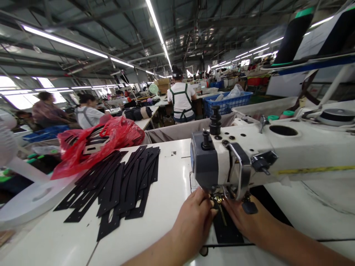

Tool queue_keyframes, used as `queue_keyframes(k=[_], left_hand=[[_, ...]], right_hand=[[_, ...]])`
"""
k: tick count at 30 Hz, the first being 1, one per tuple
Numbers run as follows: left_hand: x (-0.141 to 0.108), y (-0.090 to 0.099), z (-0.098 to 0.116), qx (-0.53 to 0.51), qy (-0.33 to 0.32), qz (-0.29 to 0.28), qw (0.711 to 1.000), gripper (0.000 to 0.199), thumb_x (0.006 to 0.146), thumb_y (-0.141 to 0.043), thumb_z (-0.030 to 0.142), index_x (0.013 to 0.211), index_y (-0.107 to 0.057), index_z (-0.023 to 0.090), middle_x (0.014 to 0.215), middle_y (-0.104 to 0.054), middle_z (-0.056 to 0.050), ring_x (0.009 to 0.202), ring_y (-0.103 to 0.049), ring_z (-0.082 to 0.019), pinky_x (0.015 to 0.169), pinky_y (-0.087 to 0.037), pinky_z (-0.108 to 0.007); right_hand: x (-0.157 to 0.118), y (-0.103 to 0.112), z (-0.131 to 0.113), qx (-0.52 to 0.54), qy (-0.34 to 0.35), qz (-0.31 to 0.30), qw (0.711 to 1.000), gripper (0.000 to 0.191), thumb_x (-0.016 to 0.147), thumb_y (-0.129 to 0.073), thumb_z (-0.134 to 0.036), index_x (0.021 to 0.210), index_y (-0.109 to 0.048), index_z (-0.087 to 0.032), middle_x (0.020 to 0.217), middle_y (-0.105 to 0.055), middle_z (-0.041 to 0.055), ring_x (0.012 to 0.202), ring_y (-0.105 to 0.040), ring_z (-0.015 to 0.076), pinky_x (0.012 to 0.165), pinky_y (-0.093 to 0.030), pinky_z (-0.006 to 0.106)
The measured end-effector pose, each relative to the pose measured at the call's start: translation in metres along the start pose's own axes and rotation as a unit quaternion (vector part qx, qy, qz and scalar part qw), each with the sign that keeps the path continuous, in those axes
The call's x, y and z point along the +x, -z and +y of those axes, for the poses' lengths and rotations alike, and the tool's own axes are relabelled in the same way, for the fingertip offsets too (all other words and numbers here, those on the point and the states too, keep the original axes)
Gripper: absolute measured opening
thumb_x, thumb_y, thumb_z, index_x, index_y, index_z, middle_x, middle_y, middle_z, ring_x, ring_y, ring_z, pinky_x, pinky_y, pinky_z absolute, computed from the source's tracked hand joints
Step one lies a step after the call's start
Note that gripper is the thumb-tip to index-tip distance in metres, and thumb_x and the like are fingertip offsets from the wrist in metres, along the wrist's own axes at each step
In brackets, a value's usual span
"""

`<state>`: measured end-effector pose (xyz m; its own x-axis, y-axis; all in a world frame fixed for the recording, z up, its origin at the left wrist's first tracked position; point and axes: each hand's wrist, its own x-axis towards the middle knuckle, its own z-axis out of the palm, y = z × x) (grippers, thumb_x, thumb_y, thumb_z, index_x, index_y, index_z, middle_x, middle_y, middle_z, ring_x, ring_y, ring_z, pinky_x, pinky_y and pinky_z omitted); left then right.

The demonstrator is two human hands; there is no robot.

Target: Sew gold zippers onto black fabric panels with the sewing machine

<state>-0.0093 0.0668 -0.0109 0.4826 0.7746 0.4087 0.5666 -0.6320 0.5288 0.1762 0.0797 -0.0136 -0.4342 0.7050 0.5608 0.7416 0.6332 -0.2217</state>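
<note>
A black fabric piece [227, 232] with a gold zipper [222, 214] lies under the needle area of a white and grey sewing machine [219, 162]. My left hand [193, 214] is left of the needle, its fingers bent and closed on the fabric's edge beside the zipper. To the right of the zipper, my right hand [246, 218] rests on the fabric with fingers stretched toward the presser foot. The machine head and a dark hanging lever [249, 207] hide part of that hand. More black material [271, 207] extends behind my right wrist.
Black slotted strips [122, 184] lie in a loose pile on the white table [169, 207]. A red plastic bag [122, 129] and a white fan [24, 195] are at the left. Beyond the table are a blue basket [227, 102] and a person in a white shirt [181, 96]. Thread cones [294, 37] stand upper right.
</note>
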Motion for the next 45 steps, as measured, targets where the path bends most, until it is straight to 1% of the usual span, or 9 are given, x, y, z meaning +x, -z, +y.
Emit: queue_keyframes(k=[5,10,16,24,29,35,41,43,45], left_hand=[[-0.002,-0.003,0.004,0.078,-0.043,0.024,0.996,0.009,0.083,-0.049,0.012,0.081,-0.058,0.015,0.090,-0.056,-0.007,0.087,-0.052,-0.021,0.085,-0.046,-0.042],[-0.006,-0.005,0.013,0.149,-0.099,0.021,0.984,0.019,0.089,-0.047,0.019,0.102,-0.060,0.019,0.089,-0.056,-0.007,0.082,-0.051,-0.022,0.071,-0.047,-0.037],[-0.008,-0.003,0.014,0.171,-0.089,-0.002,0.981,0.020,0.086,-0.052,0.017,0.105,-0.061,0.019,0.090,-0.056,-0.007,0.084,-0.050,-0.022,0.075,-0.046,-0.039],[-0.007,0.000,0.016,0.182,-0.077,-0.016,0.980,0.021,0.084,-0.053,0.014,0.102,-0.063,0.019,0.090,-0.055,-0.006,0.085,-0.049,-0.022,0.077,-0.044,-0.038],[-0.006,0.003,0.017,0.181,-0.090,-0.022,0.979,0.022,0.087,-0.048,0.013,0.102,-0.063,0.018,0.090,-0.055,-0.008,0.085,-0.050,-0.022,0.078,-0.044,-0.038],[-0.006,0.008,0.016,0.162,-0.100,-0.040,0.981,0.024,0.090,-0.043,0.014,0.102,-0.064,0.016,0.092,-0.055,-0.010,0.088,-0.051,-0.023,0.079,-0.045,-0.041],[-0.006,0.009,0.014,0.168,-0.104,-0.056,0.979,0.025,0.087,-0.044,0.012,0.101,-0.064,0.016,0.094,-0.056,-0.011,0.091,-0.053,-0.024,0.081,-0.045,-0.044],[-0.010,0.010,0.014,0.161,-0.095,-0.052,0.981,0.025,0.089,-0.044,0.014,0.105,-0.063,0.015,0.096,-0.056,-0.011,0.092,-0.054,-0.024,0.082,-0.047,-0.045],[-0.018,0.011,0.016,0.137,-0.090,-0.042,0.986,0.024,0.091,-0.044,0.017,0.108,-0.060,0.013,0.104,-0.057,-0.013,0.097,-0.055,-0.024,0.087,-0.047,-0.046]], right_hand=[[-0.002,-0.002,0.003,0.022,-0.006,0.005,1.000,0.026,0.087,-0.040,-0.022,0.091,-0.065,-0.019,0.086,-0.068,0.0061,0.081,-0.063,0.0205,0.075,-0.051,0.033],[-0.005,-0.007,0.006,0.018,-0.036,0.016,0.999,0.029,0.089,-0.038,-0.024,0.077,-0.064,-0.018,0.076,-0.068,0.0064,0.071,-0.063,0.0186,0.065,-0.049,0.029],[-0.002,-0.011,0.007,-0.016,-0.089,0.003,0.996,0.036,0.089,-0.037,-0.027,0.069,-0.064,-0.017,0.069,-0.066,0.0082,0.064,-0.062,0.0199,0.060,-0.047,0.029],[0.005,-0.002,0.006,-0.013,-0.123,-0.030,0.992,0.018,0.082,-0.054,-0.031,0.076,-0.067,-0.020,0.070,-0.068,0.0033,0.067,-0.064,0.0199,0.059,-0.050,0.027],[0.007,0.000,-0.002,-0.040,-0.168,-0.046,0.984,0.018,0.079,-0.058,-0.034,0.080,-0.068,-0.020,0.071,-0.068,0.0032,0.067,-0.063,0.0203,0.060,-0.049,0.028],[0.013,-0.004,-0.016,-0.130,-0.226,-0.056,0.964,0.025,0.084,-0.051,-0.028,0.070,-0.066,-0.015,0.074,-0.067,0.0100,0.074,-0.063,0.0232,0.063,-0.043,0.030],[0.017,-0.005,-0.014,-0.161,-0.210,-0.050,0.963,0.028,0.086,-0.045,-0.024,0.070,-0.067,-0.013,0.074,-0.067,0.0122,0.071,-0.063,0.0239,0.059,-0.042,0.030],[0.010,0.003,-0.018,-0.149,-0.172,-0.051,0.972,0.027,0.088,-0.044,-0.024,0.079,-0.068,-0.013,0.078,-0.068,0.0109,0.073,-0.063,0.0222,0.061,-0.045,0.030],[-0.004,0.014,-0.026,-0.123,-0.105,-0.055,0.985,0.025,0.089,-0.046,-0.027,0.093,-0.067,-0.015,0.091,-0.068,0.0090,0.084,-0.063,0.0211,0.073,-0.048,0.031]])
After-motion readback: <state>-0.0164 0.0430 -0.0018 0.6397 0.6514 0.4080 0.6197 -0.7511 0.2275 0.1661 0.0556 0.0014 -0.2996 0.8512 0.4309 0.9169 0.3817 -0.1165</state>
